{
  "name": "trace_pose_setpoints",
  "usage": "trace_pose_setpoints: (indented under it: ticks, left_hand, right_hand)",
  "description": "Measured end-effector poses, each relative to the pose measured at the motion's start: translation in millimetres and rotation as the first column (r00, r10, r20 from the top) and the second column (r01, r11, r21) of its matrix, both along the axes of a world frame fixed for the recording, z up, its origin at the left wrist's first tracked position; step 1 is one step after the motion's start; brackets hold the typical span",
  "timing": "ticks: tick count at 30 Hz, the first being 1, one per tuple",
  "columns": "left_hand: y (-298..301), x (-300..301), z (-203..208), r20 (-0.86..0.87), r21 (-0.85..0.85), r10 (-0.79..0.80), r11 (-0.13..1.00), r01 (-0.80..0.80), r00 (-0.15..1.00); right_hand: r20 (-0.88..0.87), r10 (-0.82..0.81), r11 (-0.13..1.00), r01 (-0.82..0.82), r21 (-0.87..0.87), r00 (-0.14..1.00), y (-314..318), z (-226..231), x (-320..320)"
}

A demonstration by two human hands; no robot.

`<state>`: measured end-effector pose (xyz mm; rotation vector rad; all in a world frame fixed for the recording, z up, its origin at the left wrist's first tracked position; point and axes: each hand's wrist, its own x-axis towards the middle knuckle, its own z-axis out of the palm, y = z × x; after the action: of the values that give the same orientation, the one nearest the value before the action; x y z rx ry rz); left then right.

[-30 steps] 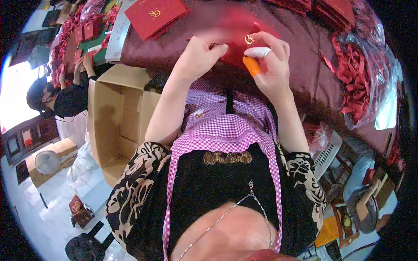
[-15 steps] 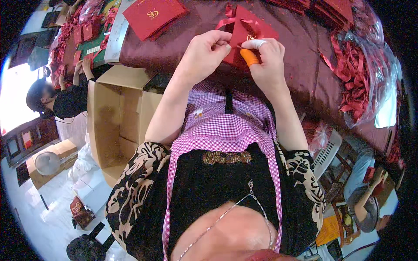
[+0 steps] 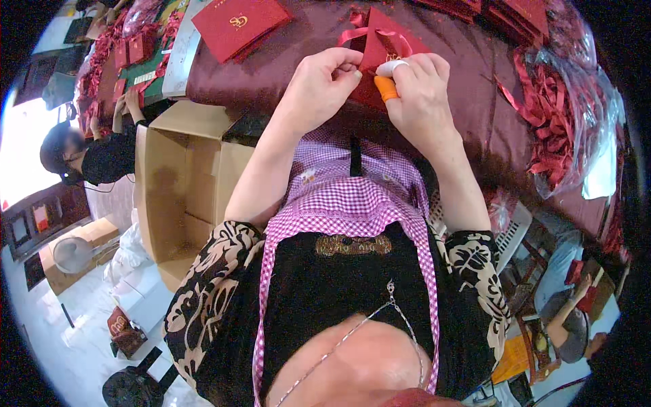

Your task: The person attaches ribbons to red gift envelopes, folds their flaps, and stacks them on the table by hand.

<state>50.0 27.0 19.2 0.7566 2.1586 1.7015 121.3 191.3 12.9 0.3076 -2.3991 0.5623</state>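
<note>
A red paper gift bag (image 3: 374,51) with a gold emblem lies at the table's near edge, and a glossy red ribbon (image 3: 393,42) loops across its upper part. My left hand (image 3: 319,88) is closed in a pinch at the bag's left edge; its fingertips partly hide what lies between them. On the bag's right side, the curled fingers of my right hand (image 3: 422,95) grip near the emblem. An orange finger cot (image 3: 386,87) covers the right thumb, and a white wrap (image 3: 391,67) covers the index finger.
Another red bag (image 3: 241,26) lies flat at the far left of the dark red tablecloth (image 3: 298,30). More red bags (image 3: 519,20) are stacked far right, near loose red ribbons (image 3: 550,129) in clear plastic. An open cardboard box (image 3: 183,183) stands left; co-workers sit at both sides.
My right hand has shifted slightly right and back, its fingers curling more over the bag. The ribbon on the bag has moved a little. My left hand stays nearly in place.
</note>
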Motion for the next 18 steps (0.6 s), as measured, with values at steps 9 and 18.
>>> trace_pose_setpoints:
  ticks: [9,18]
  left_hand:
    - [0.9,2.5,3.6,-0.088,-0.045,0.017,0.999,-0.021,0.996]
    - [9.6,10.6,9.6,-0.395,-0.234,0.04,0.962,-0.143,0.918]
  right_hand:
    - [0.067,-0.012,0.994,0.004,0.112,0.998,-2.1,10.7,1.5]
    - [0.118,-0.053,0.849,-0.017,0.528,0.992,-14.5,34.8,-3.8]
